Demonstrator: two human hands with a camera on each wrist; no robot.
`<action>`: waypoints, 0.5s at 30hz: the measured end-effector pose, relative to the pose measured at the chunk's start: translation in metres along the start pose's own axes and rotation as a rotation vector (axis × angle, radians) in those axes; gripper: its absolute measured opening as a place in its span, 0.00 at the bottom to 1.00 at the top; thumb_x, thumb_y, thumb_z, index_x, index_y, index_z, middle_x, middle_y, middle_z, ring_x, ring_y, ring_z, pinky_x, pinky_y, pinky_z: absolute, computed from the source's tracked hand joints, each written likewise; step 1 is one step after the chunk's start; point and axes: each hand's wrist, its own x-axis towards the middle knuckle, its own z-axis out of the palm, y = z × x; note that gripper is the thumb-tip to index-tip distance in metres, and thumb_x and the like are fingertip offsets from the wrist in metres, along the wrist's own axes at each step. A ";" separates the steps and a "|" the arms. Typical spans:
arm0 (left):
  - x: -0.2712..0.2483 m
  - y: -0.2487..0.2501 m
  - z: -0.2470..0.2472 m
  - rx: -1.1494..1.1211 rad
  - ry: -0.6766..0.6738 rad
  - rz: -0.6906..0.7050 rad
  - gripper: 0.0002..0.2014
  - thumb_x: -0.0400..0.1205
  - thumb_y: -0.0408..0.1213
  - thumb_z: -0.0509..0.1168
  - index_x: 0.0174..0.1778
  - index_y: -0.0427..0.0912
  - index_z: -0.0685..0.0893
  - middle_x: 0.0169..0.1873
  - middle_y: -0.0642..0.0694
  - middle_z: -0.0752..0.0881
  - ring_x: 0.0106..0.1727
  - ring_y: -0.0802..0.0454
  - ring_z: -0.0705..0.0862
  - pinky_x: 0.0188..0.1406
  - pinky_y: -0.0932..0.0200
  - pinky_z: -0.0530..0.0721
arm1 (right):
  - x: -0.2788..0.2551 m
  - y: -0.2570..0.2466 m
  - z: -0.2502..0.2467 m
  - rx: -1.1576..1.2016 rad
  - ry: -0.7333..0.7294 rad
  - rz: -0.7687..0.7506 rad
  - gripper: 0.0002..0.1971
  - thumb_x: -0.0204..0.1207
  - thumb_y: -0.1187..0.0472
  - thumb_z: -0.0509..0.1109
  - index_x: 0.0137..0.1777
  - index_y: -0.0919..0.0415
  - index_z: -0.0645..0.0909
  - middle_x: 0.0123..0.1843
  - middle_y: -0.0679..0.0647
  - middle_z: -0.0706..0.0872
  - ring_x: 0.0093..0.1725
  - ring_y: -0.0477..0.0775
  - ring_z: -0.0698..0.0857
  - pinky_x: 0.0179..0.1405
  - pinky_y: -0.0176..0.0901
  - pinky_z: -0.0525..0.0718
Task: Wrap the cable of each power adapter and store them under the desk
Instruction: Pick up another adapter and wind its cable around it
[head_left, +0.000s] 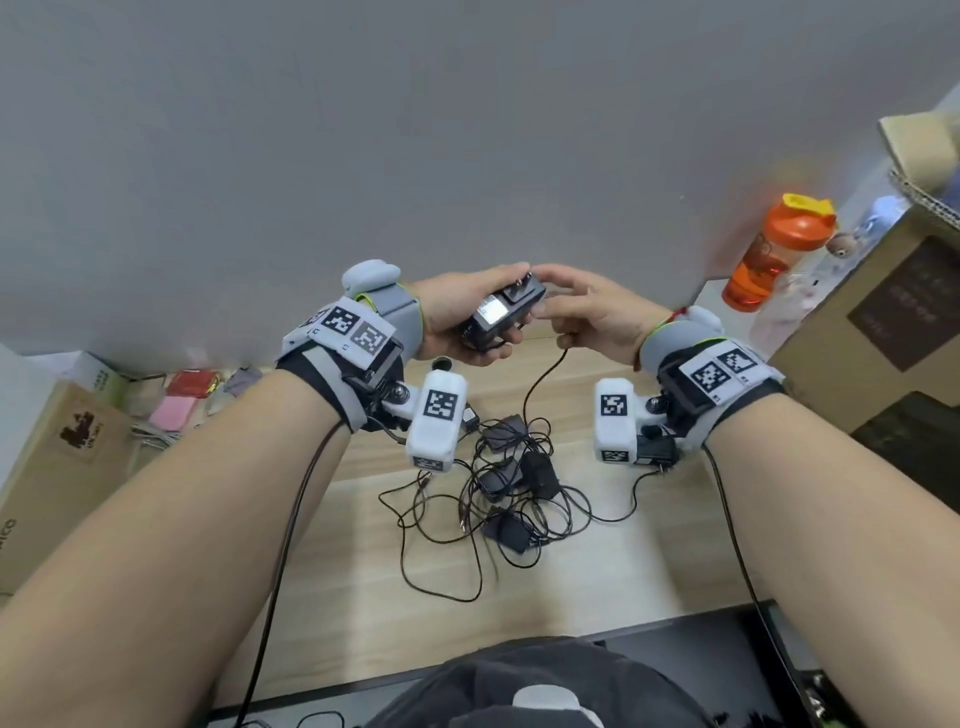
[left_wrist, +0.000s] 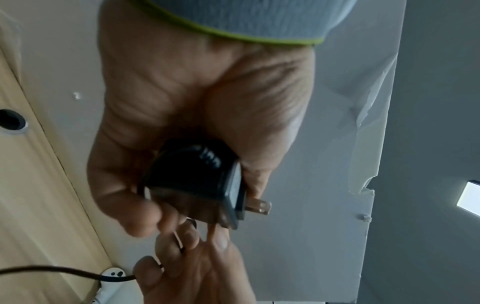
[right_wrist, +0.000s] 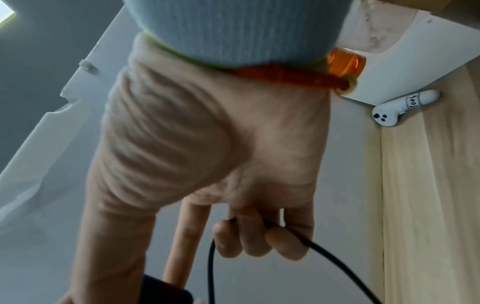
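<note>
My left hand (head_left: 467, 317) grips a black power adapter (head_left: 506, 314) above the wooden desk (head_left: 597, 566), its metal prongs (left_wrist: 259, 207) pointing away from the palm. My right hand (head_left: 587, 312) touches the adapter's far end with thumb and forefinger, while its curled lower fingers (right_wrist: 259, 236) hold the adapter's thin black cable (right_wrist: 324, 253). That cable (head_left: 540, 384) hangs down to a tangled pile of several more black adapters (head_left: 514, 483) and loose cords on the desk below my wrists.
An orange bottle (head_left: 769, 254) stands at the back right beside cardboard boxes (head_left: 883, 322). Another box (head_left: 57, 457) and small pink and red packs (head_left: 176, 405) lie at the left. A grey wall rises behind the desk. A white plug (right_wrist: 400, 109) sits at the desk's back edge.
</note>
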 end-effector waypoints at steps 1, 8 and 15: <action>0.001 0.000 0.001 -0.037 0.005 0.003 0.22 0.83 0.61 0.60 0.53 0.44 0.82 0.33 0.45 0.83 0.30 0.48 0.82 0.27 0.61 0.81 | -0.001 -0.001 -0.001 -0.019 -0.019 -0.014 0.21 0.67 0.57 0.80 0.61 0.44 0.85 0.49 0.55 0.76 0.34 0.44 0.70 0.35 0.39 0.71; 0.005 0.001 0.002 -0.225 0.141 0.079 0.29 0.81 0.61 0.64 0.61 0.36 0.83 0.50 0.39 0.86 0.42 0.40 0.90 0.39 0.52 0.92 | -0.004 0.008 0.005 -0.083 0.157 -0.118 0.06 0.75 0.50 0.75 0.49 0.49 0.86 0.35 0.50 0.70 0.28 0.44 0.65 0.27 0.37 0.65; 0.009 -0.011 0.004 -0.201 0.275 0.293 0.23 0.73 0.41 0.80 0.60 0.33 0.86 0.53 0.36 0.91 0.45 0.42 0.92 0.41 0.59 0.91 | -0.003 0.004 0.018 -0.177 0.314 -0.116 0.14 0.80 0.45 0.70 0.42 0.55 0.81 0.24 0.40 0.68 0.23 0.45 0.62 0.22 0.39 0.61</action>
